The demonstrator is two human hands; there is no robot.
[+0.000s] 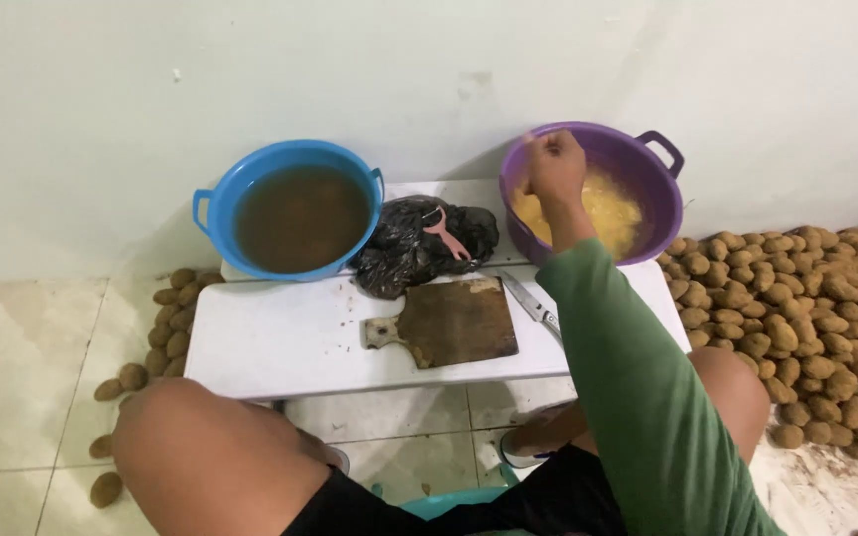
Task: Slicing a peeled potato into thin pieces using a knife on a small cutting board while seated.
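1 hand is all you have in view: your right hand point(556, 164), at the end of a green sleeve point(638, 377), hangs over the near-left rim of the purple basin point(662, 213), its fingers curled together into a loose fist. Whether they pinch anything, you cannot tell from here. Just beyond and to the right of that hand, inside the basin, lies a heap of yellow peeled pieces point(603, 210) in water; the hand sits above the heap's left edge, so the pieces lie forward and to the right of it. Your left hand does not show, so the right is the nearer by default.

On the white desk point(280, 342) between you and the basin, a knife point(533, 306) lies with its long axis slanting from far-left to near-right, partly hidden under your forearm. Beside it rests a wooden cutting board point(454, 323), handle pointing left. Behind the board sits a crumpled black plastic bag point(419, 243) with a pink peeler point(446, 233) on top, and left of that a blue basin point(290, 210) of murky brown water. Brown unpeeled potatoes point(806, 318) are piled on the tiled floor to your right, with a smaller scatter at the desk's left end.
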